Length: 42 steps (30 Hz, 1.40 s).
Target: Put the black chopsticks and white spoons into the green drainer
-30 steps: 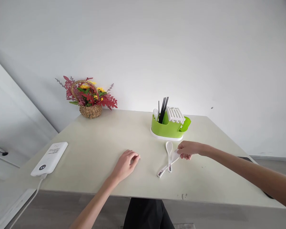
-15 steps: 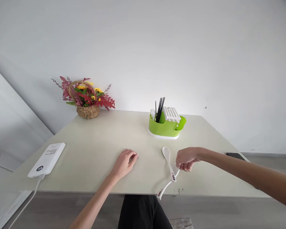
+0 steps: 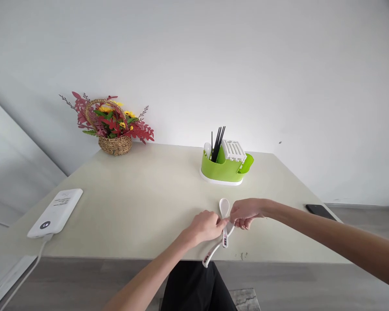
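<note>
Left hand: the left hand (image 3: 205,225) is half curled, with its thumb lying across the neck of the upper spoon; whether it pinches this spoon firmly, one cannot tell.
Right hand: the right hand (image 3: 244,214), just beside the left, has its fingers bent inward and grips the lower spoon near its bowl end, which is hidden by the fingers.
Upper spoon: the upper spoon (image 3: 224,207) is between the two hands, its bowl pointing away from the person and its handle toward the body, crossing the other one.
Lower spoon: the lower spoon (image 3: 213,250) runs from the right hand down to the left, its handle end coming nearer to the body than both hands.
Handling: both spoons are probably light and stiff, with a smooth surface that may slip a little; if they are ceramic, a fall could chip them.
Where to hold: the middle of the handle seems the surest place, because the round bowl gives less grip.
Holder: ahead of both hands stands the green holder (image 3: 218,170), with black sticks (image 3: 218,147) in it.
Around: the power bank (image 3: 56,212) lies well left of the left hand; the phone (image 3: 320,211) is well right of the right hand.
</note>
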### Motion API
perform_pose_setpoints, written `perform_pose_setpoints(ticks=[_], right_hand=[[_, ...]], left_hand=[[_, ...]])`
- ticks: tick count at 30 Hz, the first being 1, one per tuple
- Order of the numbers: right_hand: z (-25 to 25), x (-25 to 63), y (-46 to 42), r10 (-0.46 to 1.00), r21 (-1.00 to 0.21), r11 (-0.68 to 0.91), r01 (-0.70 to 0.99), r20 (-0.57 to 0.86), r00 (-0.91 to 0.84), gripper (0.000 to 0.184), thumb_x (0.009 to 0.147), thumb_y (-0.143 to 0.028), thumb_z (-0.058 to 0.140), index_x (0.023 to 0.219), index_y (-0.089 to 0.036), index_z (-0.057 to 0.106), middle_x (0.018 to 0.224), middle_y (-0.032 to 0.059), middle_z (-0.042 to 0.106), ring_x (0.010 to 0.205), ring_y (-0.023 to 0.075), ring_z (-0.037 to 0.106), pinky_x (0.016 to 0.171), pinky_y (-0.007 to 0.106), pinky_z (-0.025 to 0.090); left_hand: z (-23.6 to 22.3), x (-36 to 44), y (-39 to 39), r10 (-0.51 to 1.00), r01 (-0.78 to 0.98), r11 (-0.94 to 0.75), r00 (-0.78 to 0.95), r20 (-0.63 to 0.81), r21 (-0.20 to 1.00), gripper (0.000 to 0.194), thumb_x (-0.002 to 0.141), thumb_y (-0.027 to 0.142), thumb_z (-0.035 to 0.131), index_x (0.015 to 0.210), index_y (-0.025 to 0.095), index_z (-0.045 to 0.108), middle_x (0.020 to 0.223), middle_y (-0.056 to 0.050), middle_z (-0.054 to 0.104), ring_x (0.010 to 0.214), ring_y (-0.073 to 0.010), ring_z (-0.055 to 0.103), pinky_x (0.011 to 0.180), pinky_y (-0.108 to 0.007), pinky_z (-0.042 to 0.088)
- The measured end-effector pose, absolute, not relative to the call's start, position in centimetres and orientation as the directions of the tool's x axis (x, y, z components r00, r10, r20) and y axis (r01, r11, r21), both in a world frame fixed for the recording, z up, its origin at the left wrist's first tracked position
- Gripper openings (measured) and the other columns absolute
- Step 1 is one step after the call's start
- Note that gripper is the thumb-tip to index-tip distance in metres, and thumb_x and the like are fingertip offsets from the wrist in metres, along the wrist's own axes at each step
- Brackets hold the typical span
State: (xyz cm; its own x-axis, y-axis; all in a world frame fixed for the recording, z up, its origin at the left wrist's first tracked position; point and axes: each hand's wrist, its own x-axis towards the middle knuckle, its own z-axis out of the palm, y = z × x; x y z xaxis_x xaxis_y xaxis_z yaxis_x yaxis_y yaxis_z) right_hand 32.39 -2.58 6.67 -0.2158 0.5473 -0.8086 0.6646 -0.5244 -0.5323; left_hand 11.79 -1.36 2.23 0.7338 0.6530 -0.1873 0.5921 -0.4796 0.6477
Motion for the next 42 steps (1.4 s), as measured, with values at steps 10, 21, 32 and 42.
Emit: perform_pose_setpoints(ticks=[10,21,32,42], right_hand=[[9.8,31.8,-3.6,0.662,-0.555,-0.409,0.724,-0.727,-0.183,0.02,0.079,-0.027,0.069,0.063,-0.016,0.062,0.065,0.0015,0.062,0.059,0.0107,0.059,0.062,0.024,0.052],[23.9,32.7,-2.9,0.997,-0.221,-0.08,0.972,-0.024,0.077,0.03,0.099,-0.041,0.044,0.08,-0.022,0.059,0.073,0.0038,0.069,0.062,0.017,0.062,0.06,0.029,0.042],[22.0,30.3,5.2,0.956,0.478,-0.003,0.878,0.26,-0.138,0.027,0.094,-0.003,0.041,0.109,-0.013,0.061,0.1,0.0154,0.071,0.075,0.0215,0.065,0.06,0.03,0.033],[14.8,27.1,8.1,0.96,0.514,0.217,0.83,0.041,-0.276,0.034,0.08,0.003,0.062,0.112,-0.01,0.062,0.102,0.0173,0.071,0.091,0.026,0.069,0.068,0.031,0.04]], left_hand=[[2.5,9.2,0.9,0.716,0.556,-0.242,0.656,-0.241,0.795,0.042,0.093,0.044,0.051,0.061,0.019,0.062,0.062,-0.001,0.067,0.051,-0.0129,0.051,0.05,-0.025,0.031],[3.3,1.6,3.5,0.825,0.592,-0.239,0.542,-0.161,0.77,0.046,0.093,0.053,0.044,0.062,0.021,0.054,0.065,-0.002,0.068,0.054,-0.0153,0.055,0.054,-0.027,0.033],[2.2,-1.0,1.9,0.913,0.728,-0.328,0.409,0.002,0.602,0.04,0.1,0.041,0.039,0.065,0.023,0.044,0.062,0.0,0.066,0.052,-0.0161,0.054,0.054,-0.029,0.03],[0.7,-2.8,-0.7,0.885,0.666,-0.452,0.416,0.208,0.593,0.039,0.103,0.037,0.041,0.067,0.021,0.044,0.066,-0.001,0.061,0.063,-0.0165,0.057,0.06,-0.028,0.036]])
